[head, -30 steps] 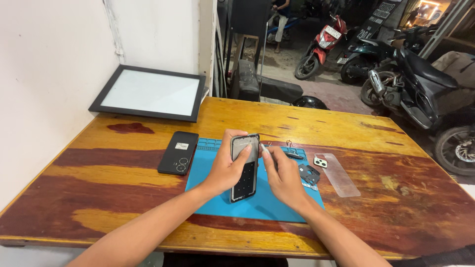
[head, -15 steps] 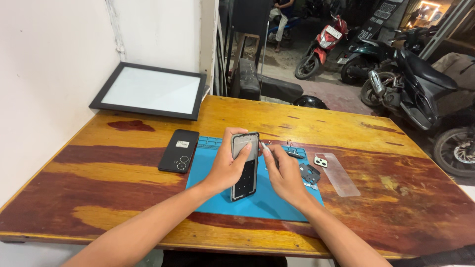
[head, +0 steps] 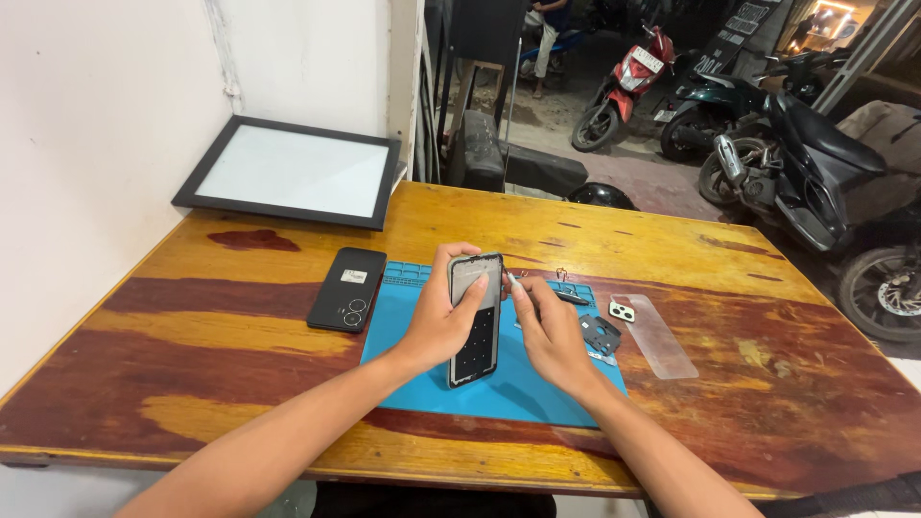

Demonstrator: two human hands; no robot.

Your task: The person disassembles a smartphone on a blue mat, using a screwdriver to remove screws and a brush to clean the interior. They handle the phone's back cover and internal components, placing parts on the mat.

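Note:
My left hand [head: 436,321] grips a dark phone body [head: 475,321] with its back open, holding it tilted up over the blue work mat [head: 518,393]. My right hand [head: 552,331] is beside the phone's right edge, its fingertips pinched near the top corner on something too small to make out. A black phone back cover [head: 347,288] lies flat on the wooden table [head: 240,326], left of the mat.
Small dark phone parts [head: 600,334], a camera piece [head: 622,311] and a clear film strip [head: 657,336] lie right of my hands. A black-framed white panel [head: 288,173] leans at the table's far left. Motorbikes [head: 624,82] stand beyond the table.

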